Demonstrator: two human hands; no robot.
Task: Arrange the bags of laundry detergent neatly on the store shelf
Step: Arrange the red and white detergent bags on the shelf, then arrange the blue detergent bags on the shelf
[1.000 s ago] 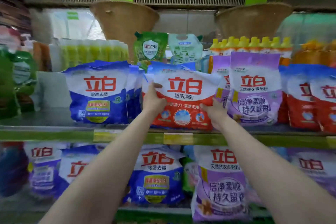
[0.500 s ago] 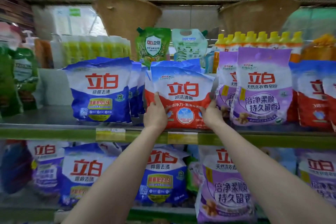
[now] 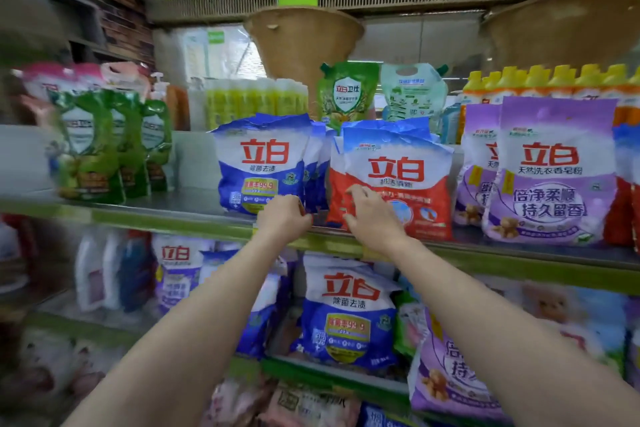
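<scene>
**Red bag set upright on the middle shelf; row mostly faced**

The red bag [image 3: 391, 184] stands upright on the shelf [image 3: 194, 218], its bottom edge at the front lip, slotted between the blue bag [image 3: 263, 163] at its 9 o'clock and the purple bag [image 3: 554, 170] at its 3 o'clock. More blue bags sit tucked behind and between the front two.

Your right hand [image 3: 372, 215] lies against the lower left of the red bag's face, fingers spread loosely, not closed round anything. Your left hand [image 3: 285, 217] sits at the shelf lip, at 5 o'clock from the blue bag, fingers curled narrow. Motion blur hides what, if anything, they pinch; possibly the bag's bottom corner, but you cannot tell from here.

Progress, as a judgement:
- Done: front row on this shelf reads blue, red, purple, all label-out and upright.
- Left: the red bag's top is creased and it leans slightly toward 1 o'clock; a small squaring-up would suit.
- Left: the lower shelf [image 3: 329, 369] at 6 o'clock looks untidy. A second blue bag [image 3: 346, 315] tilts, and a second purple bag [image 3: 446, 378] at 4 o'clock slumps forward over the edge.
- The green pouches [image 3: 90, 146] at 9 o'clock look lined up, though blurred.
</scene>
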